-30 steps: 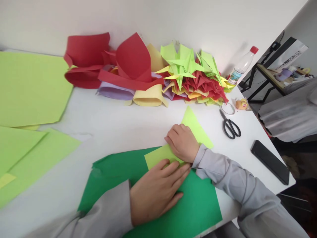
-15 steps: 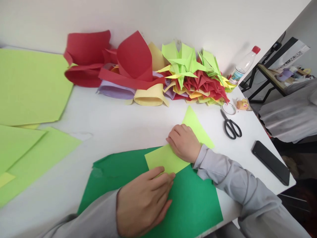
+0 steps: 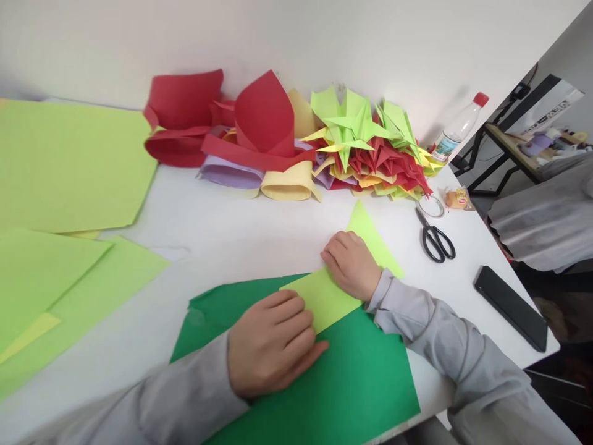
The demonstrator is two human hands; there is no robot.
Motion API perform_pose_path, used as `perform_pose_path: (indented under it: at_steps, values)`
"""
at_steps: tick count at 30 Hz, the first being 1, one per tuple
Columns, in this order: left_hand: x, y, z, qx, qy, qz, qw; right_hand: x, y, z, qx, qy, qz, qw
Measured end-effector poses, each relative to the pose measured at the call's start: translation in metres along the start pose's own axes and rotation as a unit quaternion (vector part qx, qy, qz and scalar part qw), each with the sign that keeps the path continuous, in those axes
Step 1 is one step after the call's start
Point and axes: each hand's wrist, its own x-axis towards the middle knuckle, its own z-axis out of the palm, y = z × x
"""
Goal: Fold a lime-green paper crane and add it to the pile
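A strip of lime-green paper (image 3: 327,303) lies at a slant, partly over a large dark green sheet (image 3: 356,377). My left hand (image 3: 275,340) covers the strip's left end, its fingers curled down onto the paper and the thumb reaching out toward me. Farther up, my right hand (image 3: 352,264) presses on the strip with fingers bent under. Beyond my right hand, a pointed lime-green end (image 3: 370,232) of paper sticks out over the white table. Both sets of fingertips are largely hidden.
Lime-green sheets (image 3: 74,167) are stacked at left. Against the wall stand rolled red papers (image 3: 266,117) and folded paper stars (image 3: 354,123). Toward the right are a bottle (image 3: 456,130), a tape roll (image 3: 430,206), a wrapped snack (image 3: 457,198), black scissors (image 3: 435,238) and a phone (image 3: 512,308).
My left hand has moved up over the strip's left end, and its fingers have gone from stretched out to curled. The right hand stays on the paper. The whole view has shifted slightly.
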Motion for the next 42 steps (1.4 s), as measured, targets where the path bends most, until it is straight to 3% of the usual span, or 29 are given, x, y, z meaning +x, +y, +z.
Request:
perform_pose_path:
  at_steps: [5,8,10,12,15,17,21,29,42]
  values:
    - [0.006,-0.001,0.007,-0.027,-0.033,-0.036,0.998,0.0,0.008,0.001,0.139,0.063,0.032,0.988]
    - [0.004,-0.001,0.009,-0.004,-0.008,-0.015,1.0,-0.005,0.007,-0.005,0.22,0.146,0.045,0.963]
    - [0.0,-0.002,0.012,0.016,0.026,0.0,1.0,-0.012,0.003,-0.013,0.228,0.18,0.018,0.957]
    - [-0.002,-0.004,0.015,0.032,0.057,0.004,0.998,-0.023,-0.002,-0.02,0.196,0.163,-0.054,0.965]
    - [-0.004,-0.007,0.016,0.05,0.08,-0.004,0.996,-0.04,-0.004,-0.025,0.07,0.107,-0.222,0.967]
    - [-0.003,-0.008,0.015,0.064,0.085,-0.008,0.994,-0.048,-0.003,-0.024,-0.019,0.093,-0.273,0.957]
    - [0.0,-0.006,0.012,0.106,0.079,0.007,0.991,-0.051,-0.005,-0.021,-0.092,0.135,-0.286,0.944]
    - [-0.006,-0.003,0.021,0.113,0.083,0.029,0.99,-0.046,-0.018,-0.021,-0.104,0.157,-0.32,0.928]
    - [-0.011,-0.017,0.014,0.097,0.115,-0.011,0.989,-0.047,0.009,-0.032,-0.147,0.203,-0.303,0.919]
